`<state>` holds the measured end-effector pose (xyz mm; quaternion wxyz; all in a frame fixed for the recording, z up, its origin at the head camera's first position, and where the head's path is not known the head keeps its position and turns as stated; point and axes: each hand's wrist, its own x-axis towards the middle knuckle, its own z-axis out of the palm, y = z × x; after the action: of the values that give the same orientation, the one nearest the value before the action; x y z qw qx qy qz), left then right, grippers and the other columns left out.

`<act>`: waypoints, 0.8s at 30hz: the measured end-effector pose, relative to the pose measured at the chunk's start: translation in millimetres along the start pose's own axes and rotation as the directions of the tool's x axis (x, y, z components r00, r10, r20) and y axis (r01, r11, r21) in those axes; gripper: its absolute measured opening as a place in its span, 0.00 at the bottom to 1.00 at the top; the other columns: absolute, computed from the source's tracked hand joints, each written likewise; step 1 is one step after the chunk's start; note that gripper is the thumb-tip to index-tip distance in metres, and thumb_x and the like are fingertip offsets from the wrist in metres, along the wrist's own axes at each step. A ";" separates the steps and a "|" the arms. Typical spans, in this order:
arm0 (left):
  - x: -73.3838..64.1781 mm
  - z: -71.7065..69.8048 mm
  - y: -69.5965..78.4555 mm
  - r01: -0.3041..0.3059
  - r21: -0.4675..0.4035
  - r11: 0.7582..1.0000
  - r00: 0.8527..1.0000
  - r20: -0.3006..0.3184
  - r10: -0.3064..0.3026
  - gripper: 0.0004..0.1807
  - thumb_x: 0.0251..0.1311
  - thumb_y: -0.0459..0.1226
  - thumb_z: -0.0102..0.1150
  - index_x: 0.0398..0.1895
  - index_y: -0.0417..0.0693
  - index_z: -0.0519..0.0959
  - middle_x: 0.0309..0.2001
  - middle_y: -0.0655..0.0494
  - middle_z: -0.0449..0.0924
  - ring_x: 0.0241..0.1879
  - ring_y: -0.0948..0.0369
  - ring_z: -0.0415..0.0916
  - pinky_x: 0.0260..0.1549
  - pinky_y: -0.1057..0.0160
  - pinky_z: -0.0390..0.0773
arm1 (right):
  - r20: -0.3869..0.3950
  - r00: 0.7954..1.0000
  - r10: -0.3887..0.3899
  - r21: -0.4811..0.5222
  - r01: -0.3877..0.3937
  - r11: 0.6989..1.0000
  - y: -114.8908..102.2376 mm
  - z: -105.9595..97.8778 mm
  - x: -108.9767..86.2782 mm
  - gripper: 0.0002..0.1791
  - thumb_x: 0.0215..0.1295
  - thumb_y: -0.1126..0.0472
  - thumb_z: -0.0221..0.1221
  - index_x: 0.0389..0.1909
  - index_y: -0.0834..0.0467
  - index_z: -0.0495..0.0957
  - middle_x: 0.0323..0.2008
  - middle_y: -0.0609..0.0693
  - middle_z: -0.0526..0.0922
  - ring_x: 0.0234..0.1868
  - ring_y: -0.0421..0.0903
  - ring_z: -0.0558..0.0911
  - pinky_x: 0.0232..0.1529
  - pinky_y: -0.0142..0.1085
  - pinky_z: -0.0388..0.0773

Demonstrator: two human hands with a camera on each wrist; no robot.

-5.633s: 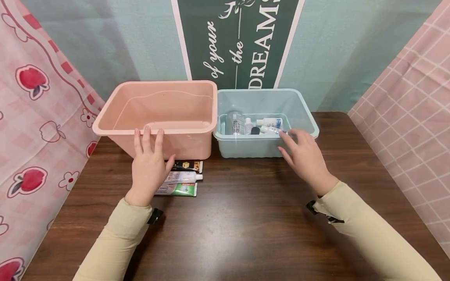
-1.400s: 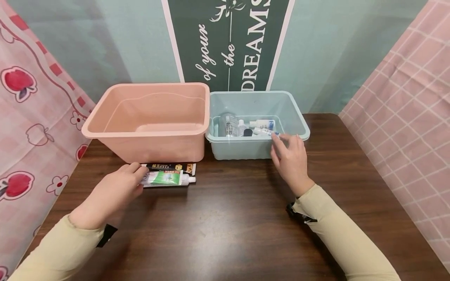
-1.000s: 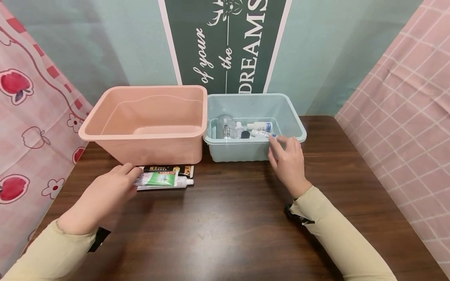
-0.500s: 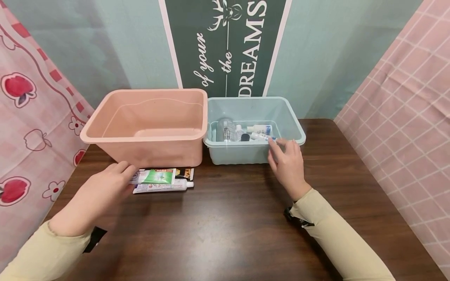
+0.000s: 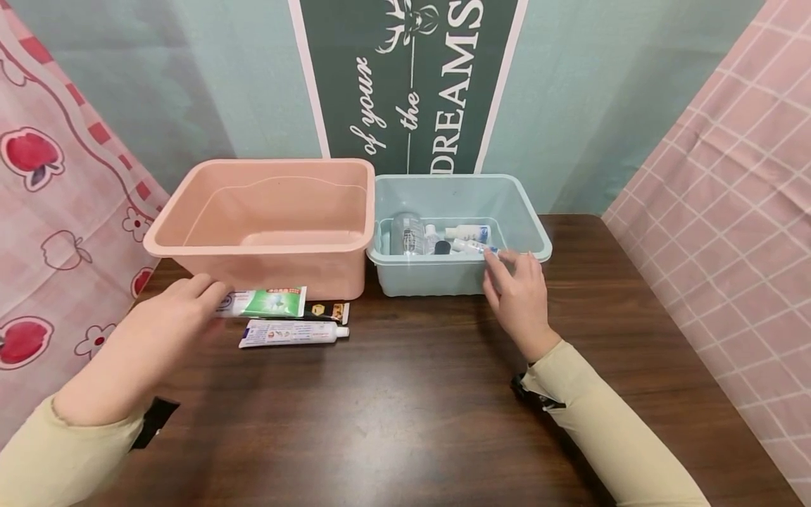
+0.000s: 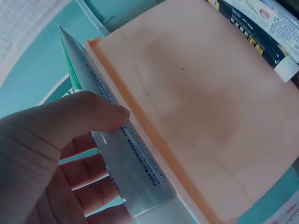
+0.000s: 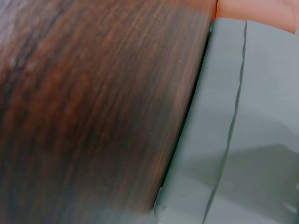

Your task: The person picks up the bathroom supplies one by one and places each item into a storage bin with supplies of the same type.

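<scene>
My left hand [image 5: 161, 317] holds a green and white toothpaste tube [image 5: 275, 303] in front of the pink bin [image 5: 266, 250]. In the left wrist view the thumb lies on the near face of this tube [image 6: 140, 163], with the other fingers behind it. Below the bin on the table lie a white toothpaste tube [image 5: 291, 334] and a black one [image 5: 329, 312], partly covered by the held tube. My right hand [image 5: 522, 299] rests at the front rim of the light blue bin [image 5: 437, 278], fingers relaxed; its own wrist view shows only bin and table.
Inside the blue bin lie a clear bottle [image 5: 407, 234], a white bottle with a blue end [image 5: 470, 233], a slim white tube [image 5: 472, 246] and a black cap [image 5: 442, 248]. The two bins stand side by side against the teal backdrop [image 5: 253, 77] on a dark wooden table [image 5: 393, 408].
My left hand has taken up the green and white tube from the table. Over the last second it has moved left and up towards the pink bin. The right hand stays at the blue rim.
</scene>
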<state>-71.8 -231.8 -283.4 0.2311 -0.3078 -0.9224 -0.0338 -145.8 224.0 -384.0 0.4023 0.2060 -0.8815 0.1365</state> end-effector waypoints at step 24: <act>29.8 -24.7 -21.2 -0.088 0.037 0.995 0.996 0.004 0.088 0.16 0.36 0.26 0.63 0.30 0.38 0.68 0.25 0.50 0.66 0.24 0.51 0.68 0.19 0.48 0.72 | -0.003 1.000 0.003 0.000 -0.003 1.000 0.0 1.7 0.2 0.18 0.60 0.64 0.56 0.52 0.63 0.77 0.42 0.65 0.72 0.43 0.64 0.71 0.58 0.57 0.61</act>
<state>-95.1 -237.5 -246.4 0.2368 -0.3439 -0.9086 -0.0061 -147.1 223.3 -385.0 0.4031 0.2044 -0.8813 0.1377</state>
